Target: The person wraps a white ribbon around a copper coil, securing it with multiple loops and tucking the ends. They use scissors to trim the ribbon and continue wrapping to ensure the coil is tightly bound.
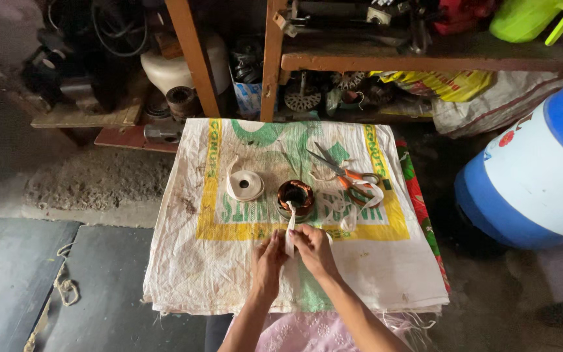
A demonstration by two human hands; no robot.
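A white tape (290, 228) runs from the copper coil (295, 198) down to the two hands. The coil stands on the woven sack (360, 261), just above the hands. The left hand (269, 259) and the right hand (313, 250) are close together, both with fingers pinched on the lower end of the tape, so it stays straight and tight between them and the coil. A tape roll (245, 184) lies left of the coil, and scissors (346, 173) with orange handles lie to the right, near some loose tape pieces; both are easy to reach. The sack covers the work surface under everything. Behind, wooden shelves (425, 62) hold dark machine parts. A blue and white drum (535, 176) stands at the right; I cannot see what is inside.
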